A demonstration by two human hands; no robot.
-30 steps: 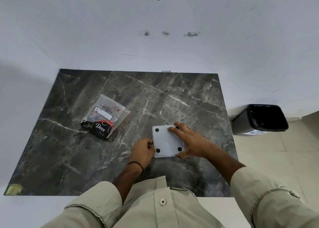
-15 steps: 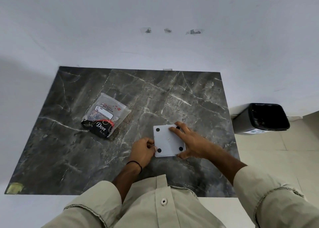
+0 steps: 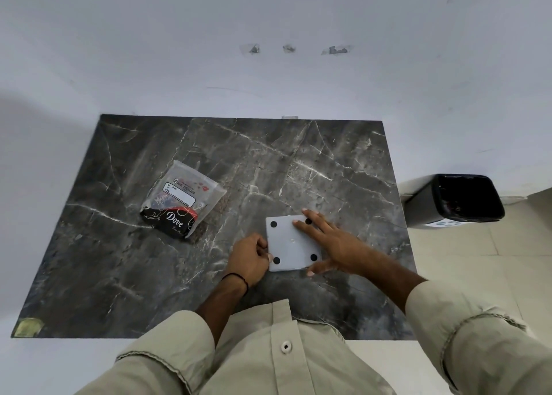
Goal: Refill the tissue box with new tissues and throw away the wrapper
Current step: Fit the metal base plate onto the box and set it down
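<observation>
A white square tissue box (image 3: 291, 245) lies upside down on the dark marble table (image 3: 328, 170), showing a flat base with four black round feet. My right hand (image 3: 330, 243) rests flat on its right half, fingers spread. My left hand (image 3: 249, 258) is curled at the box's left edge, fingertips pinching that edge. A clear plastic pack of new tissues (image 3: 182, 199), printed "Dove", lies sealed on the table to the left, apart from both hands.
A black waste bin (image 3: 460, 199) with a dark liner stands on the tiled floor just right of the table. A white wall runs along the table's far edge. A yellowish patch (image 3: 28, 326) marks the near left corner.
Both hands stay on the box. The view has shifted slightly; the box and tissue pack have not visibly moved.
</observation>
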